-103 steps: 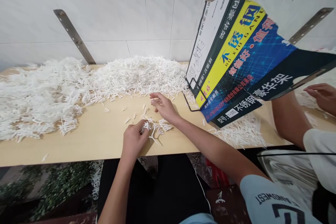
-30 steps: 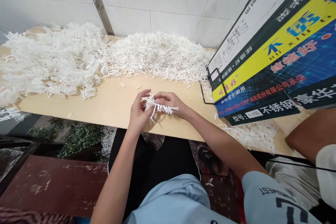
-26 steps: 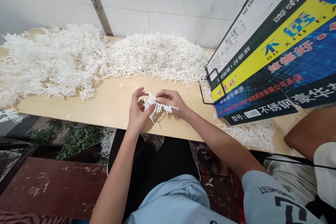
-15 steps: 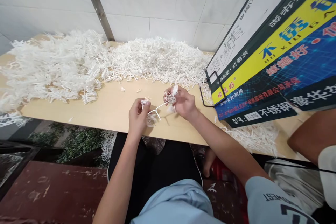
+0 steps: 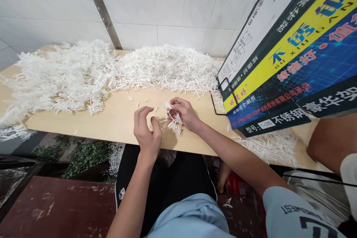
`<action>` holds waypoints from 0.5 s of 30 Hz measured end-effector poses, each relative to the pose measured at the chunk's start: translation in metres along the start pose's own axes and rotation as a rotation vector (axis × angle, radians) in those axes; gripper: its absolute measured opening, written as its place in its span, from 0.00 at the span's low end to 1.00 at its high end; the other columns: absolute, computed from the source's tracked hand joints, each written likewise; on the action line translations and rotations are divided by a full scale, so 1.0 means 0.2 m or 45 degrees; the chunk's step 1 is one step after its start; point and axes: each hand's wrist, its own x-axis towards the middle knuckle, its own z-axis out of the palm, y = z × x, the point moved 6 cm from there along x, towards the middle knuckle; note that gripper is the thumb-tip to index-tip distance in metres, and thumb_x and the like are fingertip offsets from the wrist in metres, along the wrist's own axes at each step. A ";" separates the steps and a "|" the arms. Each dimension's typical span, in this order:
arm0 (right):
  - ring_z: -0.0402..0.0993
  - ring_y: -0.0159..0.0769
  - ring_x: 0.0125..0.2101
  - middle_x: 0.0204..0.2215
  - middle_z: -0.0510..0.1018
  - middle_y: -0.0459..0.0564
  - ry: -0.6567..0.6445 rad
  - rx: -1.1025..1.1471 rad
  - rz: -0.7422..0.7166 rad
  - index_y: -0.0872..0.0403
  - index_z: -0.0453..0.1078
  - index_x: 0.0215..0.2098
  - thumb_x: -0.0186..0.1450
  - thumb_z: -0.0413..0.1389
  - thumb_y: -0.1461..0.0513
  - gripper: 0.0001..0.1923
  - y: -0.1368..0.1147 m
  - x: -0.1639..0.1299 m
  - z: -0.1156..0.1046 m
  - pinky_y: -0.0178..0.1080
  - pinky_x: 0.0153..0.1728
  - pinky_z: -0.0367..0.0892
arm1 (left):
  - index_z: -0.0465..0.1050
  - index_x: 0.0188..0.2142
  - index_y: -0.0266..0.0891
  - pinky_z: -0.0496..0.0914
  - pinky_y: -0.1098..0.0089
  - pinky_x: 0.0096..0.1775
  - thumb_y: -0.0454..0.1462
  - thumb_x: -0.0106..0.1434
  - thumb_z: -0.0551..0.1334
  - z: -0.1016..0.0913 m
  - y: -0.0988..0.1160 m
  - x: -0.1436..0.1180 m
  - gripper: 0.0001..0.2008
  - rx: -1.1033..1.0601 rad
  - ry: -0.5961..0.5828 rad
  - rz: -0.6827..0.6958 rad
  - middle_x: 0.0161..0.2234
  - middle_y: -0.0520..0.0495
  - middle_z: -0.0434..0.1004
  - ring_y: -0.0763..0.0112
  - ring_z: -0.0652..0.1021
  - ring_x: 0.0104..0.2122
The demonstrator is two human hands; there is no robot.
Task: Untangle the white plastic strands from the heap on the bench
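Note:
My right hand [image 5: 184,113] is closed around a white branched plastic piece [image 5: 176,123] with many thin bristly tips. A thin white stem of the piece points left toward my other hand. My left hand [image 5: 147,128] is just left of that stem, its thumb and fingers parted and curved; nothing shows between them. Several small white bits [image 5: 147,99] lie on the pale wooden board [image 5: 119,119] beyond my hands. Behind them a long heap of white branched plastic pieces [image 5: 167,67] runs along the wall side.
A large printed cardboard box [image 5: 279,70] stands at the right, with a black wire frame [image 5: 223,98] by its near corner. More white pieces [image 5: 267,147] lie below the box. Another person's arm [image 5: 329,143] is at the far right. Green foliage [image 5: 86,156] is below the board.
My left hand has let go of its white bristly part and opened. The branched piece is now in my right hand, which has shifted slightly left and down.

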 end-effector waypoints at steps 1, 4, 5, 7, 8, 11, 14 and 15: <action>0.78 0.37 0.22 0.23 0.79 0.43 -0.011 -0.008 0.002 0.52 0.69 0.37 0.59 0.64 0.58 0.11 0.01 0.00 0.00 0.37 0.23 0.75 | 0.71 0.50 0.39 0.74 0.61 0.52 0.34 0.71 0.57 0.03 0.00 0.01 0.10 -0.075 -0.073 -0.088 0.47 0.40 0.75 0.62 0.78 0.49; 0.73 0.33 0.20 0.22 0.77 0.41 0.019 -0.083 -0.048 0.52 0.71 0.37 0.59 0.63 0.57 0.10 0.00 0.00 -0.01 0.36 0.23 0.71 | 0.70 0.54 0.40 0.76 0.68 0.40 0.43 0.71 0.60 0.17 -0.07 0.01 0.15 -0.277 -0.375 -0.399 0.50 0.40 0.77 0.63 0.80 0.45; 0.72 0.32 0.20 0.23 0.76 0.41 0.061 -0.130 -0.090 0.52 0.71 0.37 0.59 0.63 0.58 0.09 -0.01 0.00 -0.02 0.35 0.23 0.69 | 0.71 0.54 0.40 0.75 0.69 0.37 0.46 0.71 0.61 0.22 -0.09 0.00 0.17 -0.321 -0.516 -0.467 0.49 0.41 0.78 0.63 0.81 0.43; 0.71 0.31 0.23 0.24 0.76 0.42 0.153 -0.239 -0.190 0.53 0.73 0.35 0.59 0.63 0.59 0.08 -0.04 -0.01 -0.04 0.34 0.25 0.67 | 0.74 0.49 0.39 0.72 0.70 0.33 0.49 0.69 0.63 0.29 -0.14 -0.03 0.18 -0.334 -0.785 -0.512 0.40 0.44 0.81 0.65 0.80 0.34; 0.71 0.31 0.24 0.25 0.76 0.42 0.186 -0.294 -0.242 0.53 0.73 0.34 0.58 0.63 0.59 0.07 -0.06 -0.01 -0.05 0.33 0.26 0.67 | 0.75 0.46 0.38 0.70 0.70 0.32 0.50 0.68 0.64 0.31 -0.15 -0.04 0.17 -0.310 -0.872 -0.503 0.35 0.46 0.80 0.67 0.78 0.30; 0.72 0.31 0.28 0.27 0.76 0.43 0.258 -0.456 -0.386 0.53 0.73 0.33 0.58 0.62 0.62 0.05 -0.10 -0.02 -0.06 0.34 0.29 0.66 | 0.76 0.43 0.38 0.66 0.71 0.29 0.50 0.68 0.63 0.31 -0.19 -0.06 0.16 -0.268 -0.889 -0.494 0.29 0.50 0.76 0.69 0.74 0.25; 0.68 0.30 0.25 0.23 0.72 0.42 0.308 -0.571 -0.392 0.52 0.71 0.30 0.60 0.59 0.62 0.02 -0.12 -0.01 -0.08 0.34 0.26 0.62 | 0.75 0.47 0.40 0.63 0.71 0.29 0.49 0.71 0.59 0.30 -0.20 -0.04 0.17 -0.328 -0.814 -0.551 0.27 0.52 0.73 0.71 0.72 0.25; 0.66 0.30 0.22 0.21 0.70 0.41 0.287 -0.580 -0.332 0.52 0.70 0.29 0.60 0.58 0.62 0.03 -0.11 0.00 -0.09 0.33 0.24 0.60 | 0.76 0.46 0.40 0.62 0.71 0.28 0.49 0.72 0.58 0.30 -0.21 -0.03 0.17 -0.337 -0.806 -0.554 0.26 0.53 0.71 0.71 0.70 0.25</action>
